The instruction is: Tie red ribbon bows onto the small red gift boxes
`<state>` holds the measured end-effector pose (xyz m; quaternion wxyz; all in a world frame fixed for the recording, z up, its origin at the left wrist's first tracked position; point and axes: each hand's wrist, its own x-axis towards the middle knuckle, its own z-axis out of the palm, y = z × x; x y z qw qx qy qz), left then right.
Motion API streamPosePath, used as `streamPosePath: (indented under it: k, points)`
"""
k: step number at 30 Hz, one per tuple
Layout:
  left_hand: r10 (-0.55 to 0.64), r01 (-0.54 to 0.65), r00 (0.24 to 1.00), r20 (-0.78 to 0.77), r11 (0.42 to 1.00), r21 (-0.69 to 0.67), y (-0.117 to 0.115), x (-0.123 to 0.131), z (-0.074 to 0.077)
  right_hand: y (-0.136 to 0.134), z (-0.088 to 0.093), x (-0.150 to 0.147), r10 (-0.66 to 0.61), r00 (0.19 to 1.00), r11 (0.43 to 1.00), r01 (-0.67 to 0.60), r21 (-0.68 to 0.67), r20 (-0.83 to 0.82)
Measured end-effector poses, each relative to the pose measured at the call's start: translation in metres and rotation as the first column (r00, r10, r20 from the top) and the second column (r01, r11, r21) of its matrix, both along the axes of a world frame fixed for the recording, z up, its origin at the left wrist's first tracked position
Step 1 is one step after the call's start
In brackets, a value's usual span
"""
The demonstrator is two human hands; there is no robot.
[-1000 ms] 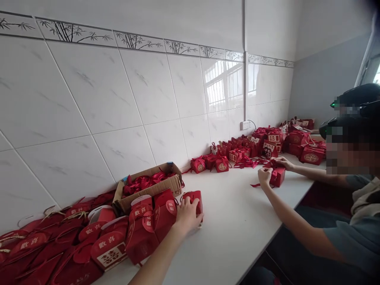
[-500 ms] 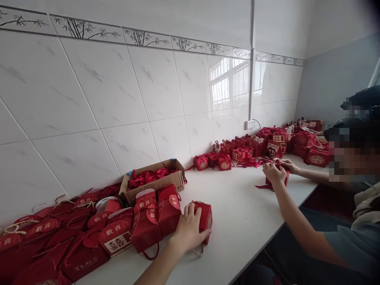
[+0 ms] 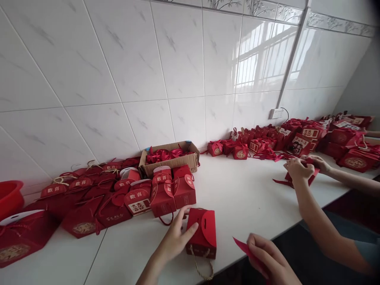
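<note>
A small red gift box (image 3: 202, 228) with a rounded flap and a twisted cord handle stands near the table's front edge. My left hand (image 3: 175, 237) grips its left side, thumb on top and the other fingers at the far left edge. Between the thumb and fingers of my right hand (image 3: 265, 255), low in the view, is a red ribbon (image 3: 242, 244) whose pointed end sticks out to the left. Just beyond my left hand are closed red gift boxes (image 3: 173, 192) with rounded tops.
Along the left stand many finished red boxes (image 3: 114, 209), and a red basin (image 3: 10, 198). A cardboard carton (image 3: 169, 163) holds red ribbons by the tiled wall. At right, a co-worker's hands (image 3: 299, 168) handle another red box, with more boxes (image 3: 240, 151) behind.
The view has swung right and down. My right hand has come into view with a red ribbon. My left hand has shifted to the box's left side, and its flap now shows.
</note>
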<state>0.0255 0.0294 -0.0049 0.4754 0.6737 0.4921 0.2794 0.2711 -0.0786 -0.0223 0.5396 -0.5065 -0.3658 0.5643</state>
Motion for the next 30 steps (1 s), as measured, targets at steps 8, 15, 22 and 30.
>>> streamPosePath:
  k: [8, 15, 22, 30]
  points:
    - [0.089, -0.033, 0.968, 0.234, 0.971, -0.235, -0.018, 0.000, -0.010, 0.053, 0.029, -0.029, 0.190, 0.938, 0.970, -0.225, 0.095, 0.290]
    - [0.008, -0.014, 0.999, 0.050, 0.991, 0.133, -0.030, -0.016, -0.007, 0.063, 0.028, -0.045, 0.297, 0.871, 0.932, -0.353, 0.078, 0.390]
    - [-0.035, 0.047, 0.998, -0.058, 0.977, 0.208, -0.032, -0.011, 0.005, 0.059, 0.031, -0.053, 0.367, 0.850, 0.900, -0.427, 0.087, 0.378]
    - [-0.033, 0.051, 0.996, -0.084, 0.975, 0.215, -0.033, -0.008, 0.009, 0.061, 0.033, -0.062, 0.319, 0.824, 0.898, -0.421, 0.129, 0.468]
